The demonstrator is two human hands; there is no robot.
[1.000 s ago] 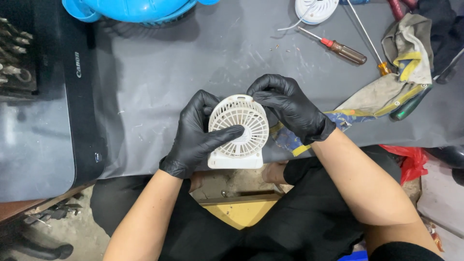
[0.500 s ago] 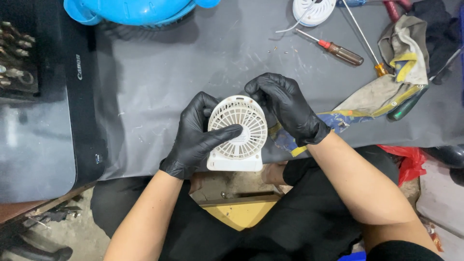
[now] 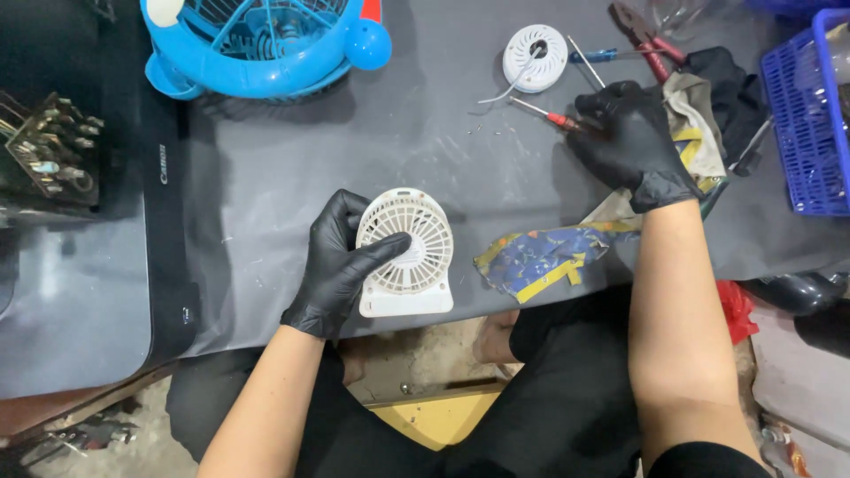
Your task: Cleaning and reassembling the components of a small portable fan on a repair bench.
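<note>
At the near edge of the grey table (image 3: pixel 372 133), a person's black-gloved left hand (image 3: pixel 341 264) gripped a small white fan (image 3: pixel 407 252), thumb laid across its round grille, the fan's base at the table's edge. Just to its right lay a crumpled blue and yellow cloth (image 3: pixel 540 257), and farther back the gloved right hand (image 3: pixel 630 142) closed on a red-handled screwdriver (image 3: pixel 553 117). Beyond them sat a round white fan part (image 3: pixel 535 57) with a trailing wire, red pliers (image 3: pixel 645 35), a blue basket (image 3: pixel 806 115) at right and a large blue fan (image 3: pixel 266 44) at the far edge.
</note>
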